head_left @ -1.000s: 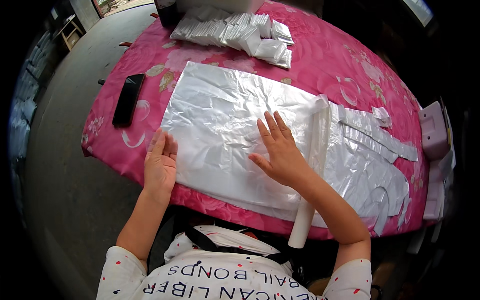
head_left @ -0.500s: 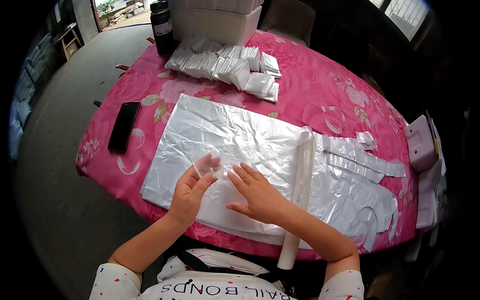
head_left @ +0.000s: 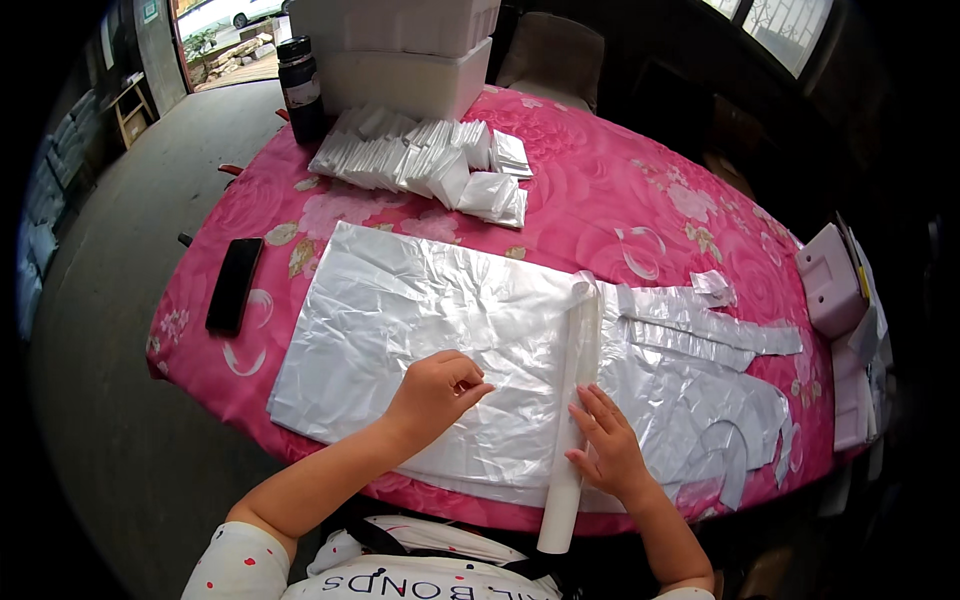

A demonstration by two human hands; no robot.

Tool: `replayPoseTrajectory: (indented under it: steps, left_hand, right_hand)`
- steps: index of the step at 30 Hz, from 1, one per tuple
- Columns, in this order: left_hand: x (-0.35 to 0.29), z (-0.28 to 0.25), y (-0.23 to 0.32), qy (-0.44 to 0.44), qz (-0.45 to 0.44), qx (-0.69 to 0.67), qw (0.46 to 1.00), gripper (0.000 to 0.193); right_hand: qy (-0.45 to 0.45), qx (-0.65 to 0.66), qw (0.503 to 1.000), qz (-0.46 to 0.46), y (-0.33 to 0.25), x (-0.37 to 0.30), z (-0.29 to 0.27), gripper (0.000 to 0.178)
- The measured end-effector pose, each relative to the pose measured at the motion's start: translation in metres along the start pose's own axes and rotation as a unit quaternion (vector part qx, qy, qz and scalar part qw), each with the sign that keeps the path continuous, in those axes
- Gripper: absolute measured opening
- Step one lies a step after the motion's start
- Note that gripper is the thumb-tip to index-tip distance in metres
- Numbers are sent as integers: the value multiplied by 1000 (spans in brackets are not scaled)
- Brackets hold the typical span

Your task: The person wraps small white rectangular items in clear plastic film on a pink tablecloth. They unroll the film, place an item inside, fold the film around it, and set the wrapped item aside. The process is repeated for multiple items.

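A stack of thin, shiny whitish plastic sheets [head_left: 400, 300] lies spread before me, its right end cut into long strips and a curved loop. Across it, from far to near, rests a long white tube [head_left: 565, 480] whose near end juts past the table edge. My right hand [head_left: 610, 450] lies against the tube, fingers stretched out. Over the middle of the sheets is my left hand [head_left: 430, 395], its fingers curled into a pinch. Whatever is between those fingertips, if anything, is too small to make out.
Folded plastic packets [head_left: 400, 150] lie in a pile at the back, beside a dark bottle [head_left: 300, 90] and stacked white foam boxes [head_left: 410, 80]. A black phone [head_left: 235, 285] is on the left of the pink flowered tablecloth [head_left: 590, 230]. Light-coloured containers [head_left: 832, 275] stand at the right edge.
My right hand has moved right, from above the sheets onto the tube. My left hand has shifted right and lower; the clear plastic piece it held no longer shows. The view has tilted slightly.
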State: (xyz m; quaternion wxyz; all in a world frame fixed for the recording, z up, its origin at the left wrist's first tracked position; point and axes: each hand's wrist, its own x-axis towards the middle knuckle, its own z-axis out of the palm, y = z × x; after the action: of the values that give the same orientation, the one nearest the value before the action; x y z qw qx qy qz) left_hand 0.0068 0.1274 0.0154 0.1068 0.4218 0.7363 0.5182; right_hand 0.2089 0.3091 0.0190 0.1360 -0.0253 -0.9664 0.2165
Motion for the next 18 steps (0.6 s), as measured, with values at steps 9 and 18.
replayPoseTrajectory:
  steps: [9,18]
  left_hand:
    - [-25,-23,6,-27,104,40,993,28]
    - [-49,-77,-2,-6,20,-17,1000,21]
  right_hand:
    - [-34,20,999,-31,10,0,7,61]
    - [-199,123,953,-192,-81,77,40,58]
